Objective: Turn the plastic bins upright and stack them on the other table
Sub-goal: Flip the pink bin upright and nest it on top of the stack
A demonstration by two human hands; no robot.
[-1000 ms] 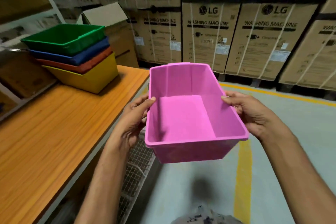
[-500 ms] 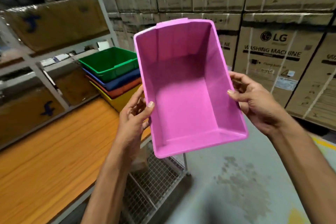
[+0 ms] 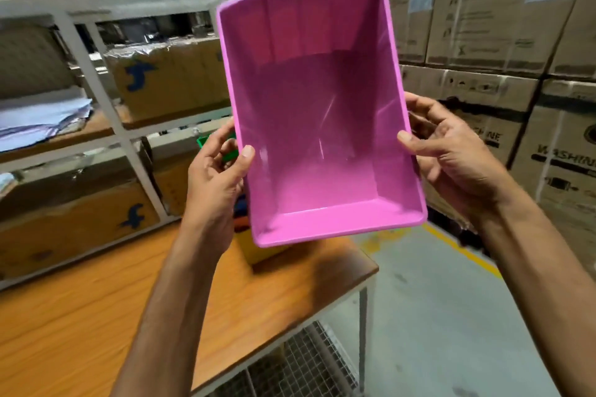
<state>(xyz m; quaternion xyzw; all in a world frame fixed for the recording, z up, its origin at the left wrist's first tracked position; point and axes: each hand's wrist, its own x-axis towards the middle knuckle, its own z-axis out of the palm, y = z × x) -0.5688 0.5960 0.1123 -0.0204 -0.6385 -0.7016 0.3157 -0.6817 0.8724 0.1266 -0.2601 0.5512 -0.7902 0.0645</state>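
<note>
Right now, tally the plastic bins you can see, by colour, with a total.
Pink bin, held at both long sides by the left hand and the right hand: 1
Green bin, mostly hidden behind the pink one: 1
Yellow bin, only a low corner showing: 1
Blue and orange slivers by the left wrist are too hidden to count.
Total: 3

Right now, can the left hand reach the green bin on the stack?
Probably not. The left hand and right hand both grip the pink bin, which hides most of the green bin.
</note>
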